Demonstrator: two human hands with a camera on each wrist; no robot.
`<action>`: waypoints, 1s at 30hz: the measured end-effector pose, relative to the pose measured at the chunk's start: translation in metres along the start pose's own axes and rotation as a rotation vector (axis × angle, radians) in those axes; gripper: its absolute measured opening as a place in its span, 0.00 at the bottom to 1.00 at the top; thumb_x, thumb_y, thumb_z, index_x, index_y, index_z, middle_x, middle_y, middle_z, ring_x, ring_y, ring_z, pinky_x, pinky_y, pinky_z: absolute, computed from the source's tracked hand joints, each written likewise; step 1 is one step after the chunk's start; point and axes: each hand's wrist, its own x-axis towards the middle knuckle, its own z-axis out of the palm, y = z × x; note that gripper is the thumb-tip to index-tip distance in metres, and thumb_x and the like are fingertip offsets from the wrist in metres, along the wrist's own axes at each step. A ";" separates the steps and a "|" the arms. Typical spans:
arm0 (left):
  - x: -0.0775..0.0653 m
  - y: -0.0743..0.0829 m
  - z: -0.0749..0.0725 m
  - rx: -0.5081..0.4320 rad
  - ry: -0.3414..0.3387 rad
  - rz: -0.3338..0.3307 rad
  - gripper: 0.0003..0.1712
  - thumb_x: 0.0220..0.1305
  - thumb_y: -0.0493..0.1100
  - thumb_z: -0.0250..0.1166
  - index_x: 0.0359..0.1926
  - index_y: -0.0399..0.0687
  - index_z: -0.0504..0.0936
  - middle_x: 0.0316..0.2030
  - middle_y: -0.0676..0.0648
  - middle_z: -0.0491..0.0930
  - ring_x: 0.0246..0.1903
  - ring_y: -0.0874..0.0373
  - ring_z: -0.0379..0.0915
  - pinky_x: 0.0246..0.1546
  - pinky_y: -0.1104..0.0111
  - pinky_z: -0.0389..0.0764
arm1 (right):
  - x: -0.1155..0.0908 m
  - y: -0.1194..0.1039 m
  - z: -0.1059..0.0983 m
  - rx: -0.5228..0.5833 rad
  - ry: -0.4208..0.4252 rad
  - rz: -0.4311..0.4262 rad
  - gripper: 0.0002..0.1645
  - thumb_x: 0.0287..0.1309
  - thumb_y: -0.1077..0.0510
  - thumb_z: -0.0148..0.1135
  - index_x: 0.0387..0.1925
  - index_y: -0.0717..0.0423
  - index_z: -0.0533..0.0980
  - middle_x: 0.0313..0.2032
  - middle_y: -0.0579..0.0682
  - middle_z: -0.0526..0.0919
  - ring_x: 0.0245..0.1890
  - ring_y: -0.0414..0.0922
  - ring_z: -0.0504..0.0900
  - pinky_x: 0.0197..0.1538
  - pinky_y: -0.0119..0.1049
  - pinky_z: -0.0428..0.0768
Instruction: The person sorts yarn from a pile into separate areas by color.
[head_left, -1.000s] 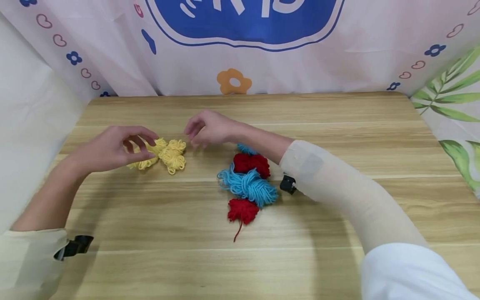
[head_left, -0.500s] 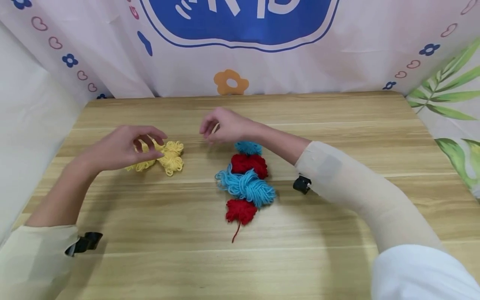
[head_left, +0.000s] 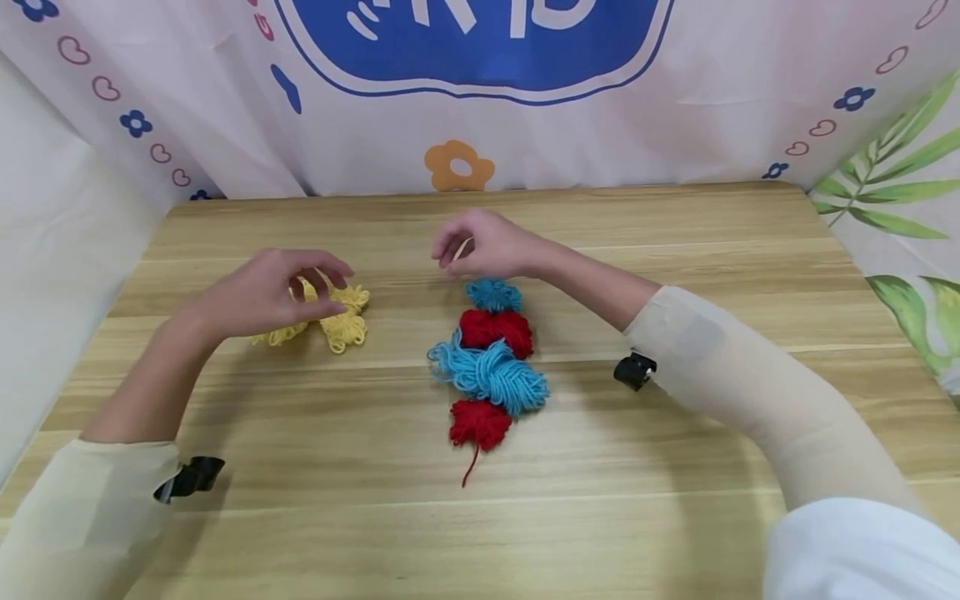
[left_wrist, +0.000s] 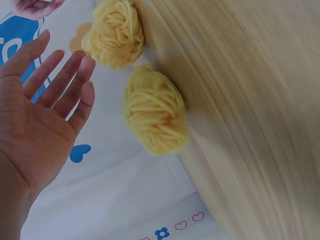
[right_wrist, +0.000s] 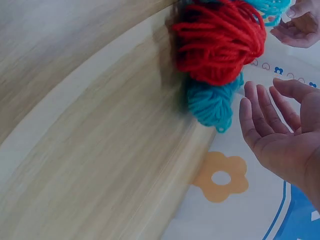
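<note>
My left hand (head_left: 258, 296) hovers over two yellow yarn bundles, its fingers loosely bent around nothing. In the left wrist view, one yellow yarn bundle (left_wrist: 156, 111) lies nearer the camera and another yellow bundle (left_wrist: 116, 35) sits beyond it, both apart from the hand. My right hand (head_left: 491, 243) hangs in the air just behind the small blue yarn bundle (head_left: 493, 295), fingers relaxed and holding nothing. That bundle heads a column: a red yarn bundle (head_left: 497, 331), a larger light-blue bundle (head_left: 491, 375), then a red bundle (head_left: 478, 423) with a loose tail.
All the yarn lies on a wood-grain table (head_left: 360, 517). A white printed cloth (head_left: 600, 142) hangs at the table's back edge. Black wrist mounts sit on the left sleeve (head_left: 82, 508) and the right sleeve (head_left: 735, 375).
My right hand has moved right, away from the yellow bundles, uncovering the small blue bundle. My left hand has shifted slightly right above the yellow yarn. The bundles stay in place.
</note>
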 end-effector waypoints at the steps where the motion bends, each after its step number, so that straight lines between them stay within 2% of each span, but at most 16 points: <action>1: 0.001 0.001 0.001 0.001 -0.003 -0.001 0.21 0.63 0.39 0.75 0.55 0.37 0.84 0.47 0.45 0.86 0.42 0.53 0.81 0.37 0.69 0.81 | -0.001 0.001 -0.001 -0.007 0.001 -0.007 0.11 0.65 0.69 0.65 0.48 0.70 0.81 0.46 0.65 0.85 0.48 0.50 0.83 0.57 0.41 0.81; 10: 0.010 0.007 0.004 -0.010 -0.020 0.002 0.18 0.64 0.37 0.74 0.54 0.37 0.84 0.45 0.46 0.87 0.43 0.54 0.81 0.38 0.68 0.81 | -0.014 0.009 -0.010 -0.079 -0.033 -0.031 0.08 0.65 0.69 0.65 0.44 0.69 0.85 0.45 0.63 0.87 0.47 0.52 0.87 0.54 0.41 0.84; 18: 0.016 0.009 0.008 -0.001 -0.043 0.037 0.21 0.65 0.41 0.74 0.56 0.37 0.83 0.45 0.46 0.87 0.41 0.56 0.80 0.41 0.61 0.82 | -0.023 0.014 -0.016 -0.145 -0.051 -0.020 0.09 0.65 0.67 0.66 0.45 0.67 0.85 0.47 0.61 0.88 0.49 0.51 0.87 0.56 0.44 0.83; 30: 0.018 0.013 0.008 0.021 -0.048 0.016 0.21 0.66 0.42 0.74 0.56 0.37 0.83 0.45 0.46 0.86 0.42 0.56 0.80 0.42 0.58 0.82 | -0.036 0.024 -0.021 -0.189 -0.079 0.001 0.14 0.61 0.66 0.73 0.49 0.64 0.84 0.49 0.56 0.88 0.53 0.52 0.84 0.57 0.50 0.83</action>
